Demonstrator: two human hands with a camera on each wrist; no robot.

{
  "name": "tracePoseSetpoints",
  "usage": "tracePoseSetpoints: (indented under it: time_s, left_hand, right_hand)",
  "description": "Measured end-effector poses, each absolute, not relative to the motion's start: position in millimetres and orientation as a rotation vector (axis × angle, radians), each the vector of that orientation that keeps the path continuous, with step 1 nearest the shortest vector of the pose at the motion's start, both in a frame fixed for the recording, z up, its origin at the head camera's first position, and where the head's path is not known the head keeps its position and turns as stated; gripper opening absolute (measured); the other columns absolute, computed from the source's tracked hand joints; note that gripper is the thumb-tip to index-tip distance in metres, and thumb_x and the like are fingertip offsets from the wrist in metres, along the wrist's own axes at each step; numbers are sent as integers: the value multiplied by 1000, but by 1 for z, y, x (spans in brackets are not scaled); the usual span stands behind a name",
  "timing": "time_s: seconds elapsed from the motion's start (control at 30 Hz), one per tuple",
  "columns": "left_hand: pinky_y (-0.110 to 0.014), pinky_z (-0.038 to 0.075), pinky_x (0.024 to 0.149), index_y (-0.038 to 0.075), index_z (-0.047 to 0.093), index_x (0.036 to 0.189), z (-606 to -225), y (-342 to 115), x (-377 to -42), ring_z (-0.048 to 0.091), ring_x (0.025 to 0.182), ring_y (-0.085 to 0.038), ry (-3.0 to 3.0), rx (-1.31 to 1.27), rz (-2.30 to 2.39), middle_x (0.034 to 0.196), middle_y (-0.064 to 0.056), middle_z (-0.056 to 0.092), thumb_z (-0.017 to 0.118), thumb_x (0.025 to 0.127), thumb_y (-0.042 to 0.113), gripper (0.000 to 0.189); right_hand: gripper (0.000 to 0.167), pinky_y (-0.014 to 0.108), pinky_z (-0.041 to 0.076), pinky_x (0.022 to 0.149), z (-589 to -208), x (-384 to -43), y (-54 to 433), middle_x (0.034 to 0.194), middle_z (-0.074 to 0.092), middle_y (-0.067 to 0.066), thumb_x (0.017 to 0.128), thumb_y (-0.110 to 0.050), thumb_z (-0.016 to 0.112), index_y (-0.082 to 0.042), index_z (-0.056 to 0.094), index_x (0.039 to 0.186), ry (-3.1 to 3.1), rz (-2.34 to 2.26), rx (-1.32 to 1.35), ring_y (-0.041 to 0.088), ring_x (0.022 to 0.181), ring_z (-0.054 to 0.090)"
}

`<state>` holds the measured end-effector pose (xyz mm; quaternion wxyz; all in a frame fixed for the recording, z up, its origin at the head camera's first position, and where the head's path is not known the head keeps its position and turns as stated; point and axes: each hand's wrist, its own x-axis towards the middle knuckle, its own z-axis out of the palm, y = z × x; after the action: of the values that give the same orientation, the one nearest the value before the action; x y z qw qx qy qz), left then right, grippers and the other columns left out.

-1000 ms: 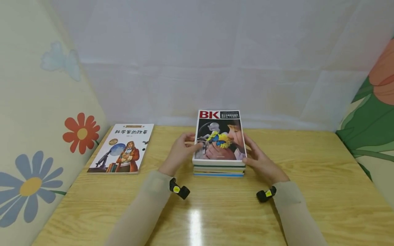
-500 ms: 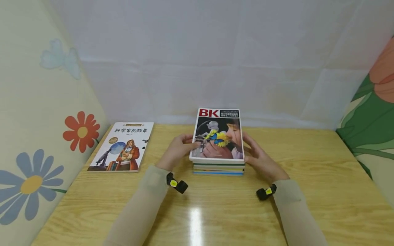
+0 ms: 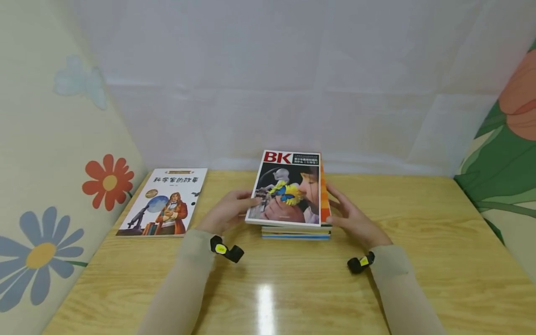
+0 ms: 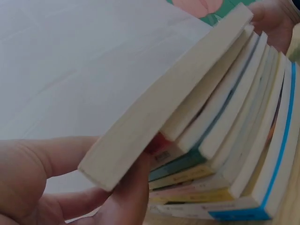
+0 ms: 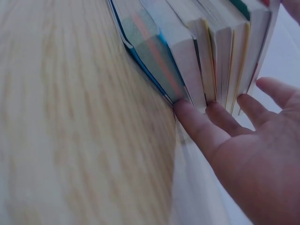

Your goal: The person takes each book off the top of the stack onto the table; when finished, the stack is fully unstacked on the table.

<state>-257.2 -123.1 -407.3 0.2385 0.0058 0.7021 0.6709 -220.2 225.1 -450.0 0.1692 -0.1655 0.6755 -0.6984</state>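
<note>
My left hand (image 3: 226,211) pinches the left edge of the top book (image 3: 289,186), marked BK in red. This book juts left over the stack of books (image 3: 295,232), and an orange cover (image 3: 324,200) shows along its right side. Seen from the left wrist, thumb and fingers hold a corner of the thick top book (image 4: 164,103), which tilts up off the stack at that end. My right hand (image 3: 353,221) is at the stack's right side. In the right wrist view its extended fingers (image 5: 199,124) touch the edges of several stacked books (image 5: 187,51).
A white book (image 3: 163,202) with a figure in a red coat lies flat on the wooden table (image 3: 310,288), left of the stack. A white cloth (image 3: 284,83) hangs behind the table. Flower-patterned panels (image 3: 37,139) stand at both sides.
My left hand has drawn the top book leftward off the stack's line, uncovering the orange cover beneath. The right hand has stayed nearly in place beside the stack.
</note>
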Motion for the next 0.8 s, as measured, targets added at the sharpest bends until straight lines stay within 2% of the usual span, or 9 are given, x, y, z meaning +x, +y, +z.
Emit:
tracePoseSetpoints:
  time_s: [0.13,0.3,0.43,0.57,0.67,0.73,0.8]
  left_hand:
    - [-30,61,78,-10,44,146,-406,-128,-254,68,86,-15,1941,16,1861,111,-13,65,59,101,8,51]
    - [-29,61,75,-9,48,145,-402,-130,-249,69,83,-14,2007,-4,1905,110,-13,67,62,99,7,51]
    - [-27,61,74,-11,48,144,-402,-136,-247,68,84,-12,2005,-12,2032,106,-6,69,62,97,3,51]
    - [-25,60,74,-15,41,146,-400,-149,-246,68,85,-10,1944,43,2196,100,3,70,57,97,-4,53]
    - [-23,59,74,-15,38,147,-396,-165,-244,69,84,-9,1908,77,2296,98,6,72,55,97,-7,53]
    - [-22,59,72,-5,51,144,-391,-179,-242,69,84,-9,1887,73,2342,97,5,73,56,98,-7,47]
    - [-22,59,70,7,67,132,-388,-195,-241,70,83,-9,1849,69,2385,97,3,74,57,98,-7,38]
  right_hand:
    - [87,62,18,119,-448,-221,223,168,14,4,96,-16,72,-43,21,161,1917,-1965,-438,34,152,16]
    - [88,62,16,120,-449,-219,224,168,14,7,96,-17,72,-41,20,162,1907,-1975,-426,36,153,15]
    - [87,59,20,120,-451,-218,227,168,15,9,96,-17,72,-40,19,162,1920,-1967,-389,35,153,15]
    - [88,57,24,119,-452,-216,228,168,15,12,96,-15,71,-38,18,162,1900,-1981,-384,35,153,15]
    - [88,56,27,118,-451,-215,228,167,16,12,96,-15,71,-38,18,163,1891,-1989,-397,35,153,16]
    - [89,55,28,118,-451,-215,228,167,16,10,95,-15,71,-38,18,162,1891,-1985,-403,34,153,17]
    - [89,55,28,118,-451,-215,227,168,16,9,95,-16,72,-39,18,162,1887,-1983,-405,33,153,16]
